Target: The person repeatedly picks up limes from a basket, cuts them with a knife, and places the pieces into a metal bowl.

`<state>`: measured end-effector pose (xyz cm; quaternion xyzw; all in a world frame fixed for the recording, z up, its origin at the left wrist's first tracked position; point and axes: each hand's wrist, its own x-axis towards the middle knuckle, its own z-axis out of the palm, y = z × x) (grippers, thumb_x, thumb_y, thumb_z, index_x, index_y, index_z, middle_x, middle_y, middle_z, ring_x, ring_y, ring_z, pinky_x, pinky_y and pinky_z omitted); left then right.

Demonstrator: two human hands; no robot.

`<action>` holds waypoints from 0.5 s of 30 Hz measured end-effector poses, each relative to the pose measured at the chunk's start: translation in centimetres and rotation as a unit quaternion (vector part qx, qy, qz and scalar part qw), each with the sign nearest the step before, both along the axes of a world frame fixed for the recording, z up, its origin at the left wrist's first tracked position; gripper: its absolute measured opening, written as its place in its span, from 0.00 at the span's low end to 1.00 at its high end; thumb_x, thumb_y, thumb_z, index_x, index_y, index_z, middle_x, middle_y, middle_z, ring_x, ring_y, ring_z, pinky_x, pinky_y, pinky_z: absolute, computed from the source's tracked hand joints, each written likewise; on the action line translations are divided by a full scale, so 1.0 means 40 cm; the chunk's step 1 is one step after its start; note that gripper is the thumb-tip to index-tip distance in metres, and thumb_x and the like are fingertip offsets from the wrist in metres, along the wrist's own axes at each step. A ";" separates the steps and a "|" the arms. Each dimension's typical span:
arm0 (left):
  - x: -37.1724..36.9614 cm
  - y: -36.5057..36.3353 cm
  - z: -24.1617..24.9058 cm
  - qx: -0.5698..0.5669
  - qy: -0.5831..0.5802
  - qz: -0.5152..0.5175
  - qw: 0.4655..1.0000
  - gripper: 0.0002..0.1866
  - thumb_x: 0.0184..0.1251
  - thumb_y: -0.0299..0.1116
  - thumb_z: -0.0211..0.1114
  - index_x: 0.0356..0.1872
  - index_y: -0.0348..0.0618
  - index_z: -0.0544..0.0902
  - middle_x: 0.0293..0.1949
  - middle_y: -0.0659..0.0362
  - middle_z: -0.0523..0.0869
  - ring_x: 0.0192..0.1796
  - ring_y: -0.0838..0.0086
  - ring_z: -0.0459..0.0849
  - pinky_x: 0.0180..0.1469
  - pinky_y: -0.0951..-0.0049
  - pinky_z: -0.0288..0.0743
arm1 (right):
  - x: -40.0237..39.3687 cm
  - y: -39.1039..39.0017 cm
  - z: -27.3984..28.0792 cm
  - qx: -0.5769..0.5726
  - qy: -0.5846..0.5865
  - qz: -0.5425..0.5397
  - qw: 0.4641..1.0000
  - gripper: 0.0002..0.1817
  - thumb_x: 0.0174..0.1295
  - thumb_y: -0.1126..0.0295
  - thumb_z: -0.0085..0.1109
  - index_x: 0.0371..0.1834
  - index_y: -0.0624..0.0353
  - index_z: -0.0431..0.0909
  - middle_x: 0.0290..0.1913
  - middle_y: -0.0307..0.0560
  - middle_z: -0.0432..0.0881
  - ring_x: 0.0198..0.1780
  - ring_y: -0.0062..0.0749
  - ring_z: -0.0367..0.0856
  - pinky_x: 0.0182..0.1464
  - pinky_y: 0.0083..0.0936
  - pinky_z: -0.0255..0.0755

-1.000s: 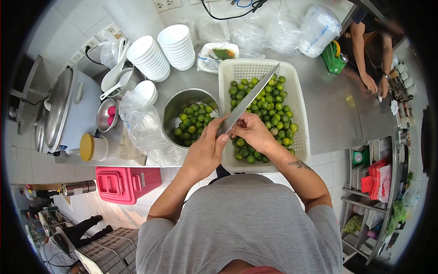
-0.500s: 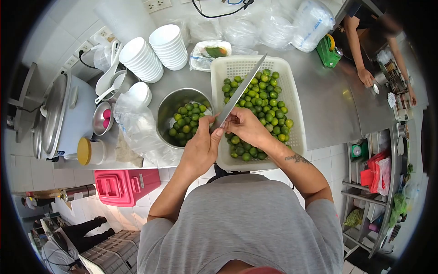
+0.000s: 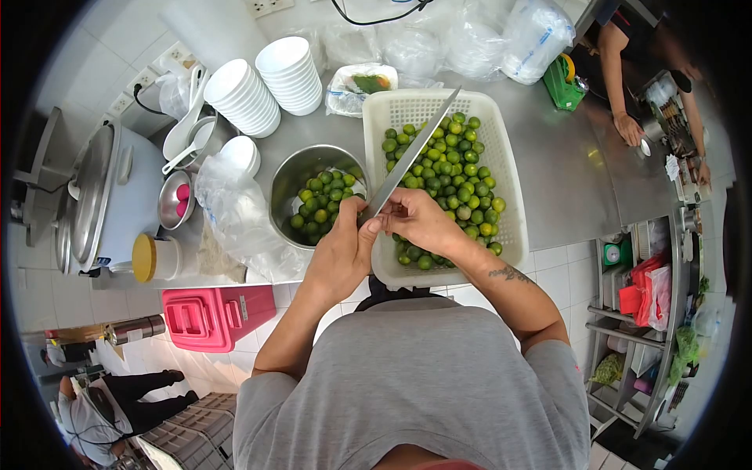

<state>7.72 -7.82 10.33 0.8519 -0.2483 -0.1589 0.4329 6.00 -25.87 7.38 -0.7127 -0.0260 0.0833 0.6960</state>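
Observation:
A long knife (image 3: pixel 413 151) slants up over the white perforated basket (image 3: pixel 513 205), its tip toward the back. My left hand (image 3: pixel 345 249) is closed around the knife's lower end, which the fingers hide. Close by, my right hand (image 3: pixel 425 222) has its fingers pinched together beside the base of the blade; whatever they hold is hidden. Many small green limes (image 3: pixel 452 170) fill much of the basket beneath my hands. To the left, a steel pot (image 3: pixel 280 168) holds more limes (image 3: pixel 323 200), near my left wrist and fingers.
Stacked white bowls (image 3: pixel 286 74), a clear plastic bag (image 3: pixel 227 207) and a yellow-lidded tub (image 3: pixel 145 258) stand on the left of the steel counter (image 3: pixel 568 172). A pink bin (image 3: pixel 211 317) sits on the floor. Another person's hand (image 3: pixel 627 128) is at the far right.
My hands and the knife stay nearly in place, with only a slight shift in the fingers. The person at lower left has shifted, and the view has moved a little.

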 end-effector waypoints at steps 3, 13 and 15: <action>0.005 0.008 -0.004 0.001 -0.009 0.002 1.000 0.20 0.80 0.45 0.45 0.57 0.36 0.63 0.42 0.40 0.80 0.44 0.50 0.82 0.49 0.59 0.73 | 0.005 0.009 0.000 0.006 0.011 0.003 1.000 0.10 0.64 0.71 0.64 0.40 0.67 0.78 0.33 0.38 0.79 0.34 0.17 0.75 0.39 0.20 0.72; 0.053 0.050 -0.006 -0.073 0.017 0.035 0.997 0.20 0.80 0.45 0.47 0.56 0.36 0.64 0.42 0.49 0.79 0.38 0.63 0.78 0.40 0.67 0.72 | 0.083 -0.001 0.003 0.028 -0.006 0.089 0.996 0.16 0.67 0.65 0.61 0.50 0.66 0.79 0.38 0.42 0.84 0.38 0.20 0.78 0.43 0.22 0.75; 0.061 0.064 -0.007 -0.090 0.036 0.062 0.993 0.19 0.80 0.45 0.47 0.55 0.37 0.65 0.39 0.56 0.77 0.32 0.76 0.75 0.35 0.76 0.69 | 0.116 -0.035 0.012 -0.116 -0.083 -0.006 0.990 0.14 0.68 0.66 0.57 0.51 0.62 0.80 0.42 0.49 0.86 0.43 0.31 0.83 0.49 0.28 0.76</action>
